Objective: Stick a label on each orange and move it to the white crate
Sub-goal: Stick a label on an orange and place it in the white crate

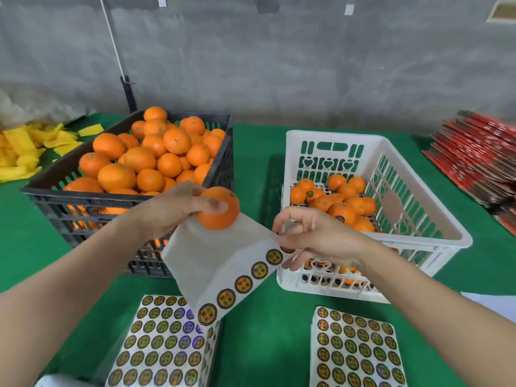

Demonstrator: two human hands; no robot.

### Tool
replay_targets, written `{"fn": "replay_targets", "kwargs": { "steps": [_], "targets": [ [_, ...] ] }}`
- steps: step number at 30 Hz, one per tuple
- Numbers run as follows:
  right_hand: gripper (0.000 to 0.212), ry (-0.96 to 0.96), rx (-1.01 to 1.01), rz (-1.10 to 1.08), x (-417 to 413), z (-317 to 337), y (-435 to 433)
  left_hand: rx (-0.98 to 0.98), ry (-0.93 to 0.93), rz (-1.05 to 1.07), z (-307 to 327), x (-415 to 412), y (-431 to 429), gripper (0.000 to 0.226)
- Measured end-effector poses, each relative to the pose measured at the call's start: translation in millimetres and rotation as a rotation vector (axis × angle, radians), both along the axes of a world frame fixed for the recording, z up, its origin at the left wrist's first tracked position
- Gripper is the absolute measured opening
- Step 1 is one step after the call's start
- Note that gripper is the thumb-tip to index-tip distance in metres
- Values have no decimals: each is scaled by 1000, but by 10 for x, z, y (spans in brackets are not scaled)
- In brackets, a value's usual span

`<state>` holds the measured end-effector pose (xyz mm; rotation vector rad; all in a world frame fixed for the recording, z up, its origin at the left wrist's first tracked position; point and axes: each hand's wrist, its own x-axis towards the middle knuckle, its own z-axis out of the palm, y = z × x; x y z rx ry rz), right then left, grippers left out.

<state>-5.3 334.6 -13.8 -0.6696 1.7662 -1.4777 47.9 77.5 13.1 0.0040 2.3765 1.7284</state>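
At centre frame the left hand [178,210] grips an orange [220,213], thumb curled across its front, and the same hand carries a mostly peeled label sheet [212,255] that hangs down to lower centre. The right hand [315,238], right of centre, pinches a round label [287,250] at the upper end of the sheet's remaining row; its other fingers are loosely spread. The white crate [435,219] at right holds labelled oranges [343,210]. The black crate [83,199] at left is heaped with oranges. Two stacks of full label sheets [162,342] lie on the green table cover [259,331] along the bottom. Yellow scraps [25,152] lie at upper left and red flat cartons [474,155] at far right.
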Motion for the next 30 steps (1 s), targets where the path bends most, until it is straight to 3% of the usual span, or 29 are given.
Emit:
{"fn": "replay_targets", "kwargs": {
  "steps": [5, 9, 18, 30],
  "targets": [
    [26, 57, 5, 46, -9, 73, 75, -60, 14, 12, 147, 20, -46, 71],
    [26, 139, -27, -6, 4, 68, 67, -48, 87, 42, 137, 46, -103, 66],
    [34, 314, -75, -127, 102, 37, 11, 131, 68, 78, 32, -53, -249, 43],
    [25, 326, -265, -247, 141, 16, -43, 406, -54, 235, 95, -25, -27, 34]
  ]
}}
